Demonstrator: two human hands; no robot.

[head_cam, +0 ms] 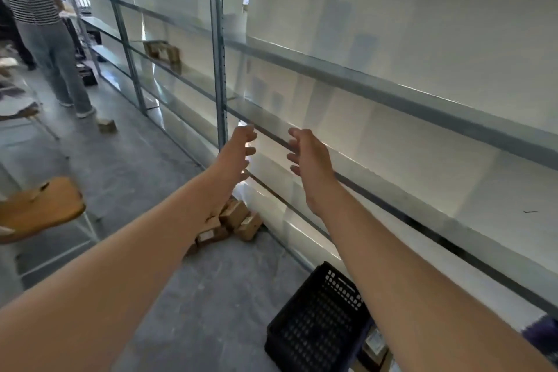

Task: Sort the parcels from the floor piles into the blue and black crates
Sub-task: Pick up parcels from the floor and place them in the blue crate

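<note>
Both hands are out in front at full reach. The left hand (238, 151) and the right hand (308, 157) are level with each other, palms turned inward. The fingers on each are loosely curled, there is a clear gap between the hands, and neither one holds anything. They hover just in front of the metal shelving (219, 39), close to one of its horizontal rails, though I can't tell whether a fingertip touches it.

Down below the left hand, partly hidden by that forearm, the pile of parcels (235, 217) lies on the floor (136, 160), brown cartons tumbled against the foot of the rack. Nearer the camera, under the right forearm, sits the black crate (317, 320), its perforated wall toward us. On its far side are a bluish edge and a white label, too cut off to make out.

Beyond the left hand, a couple of brown boxes (161, 51) rest on a shelf. Further left, one small lone parcel (107, 125) lies on the floor beside the feet of a person in a striped top (36, 0). Well off to the left of the left arm is a wooden chair seat (39, 205).
</note>
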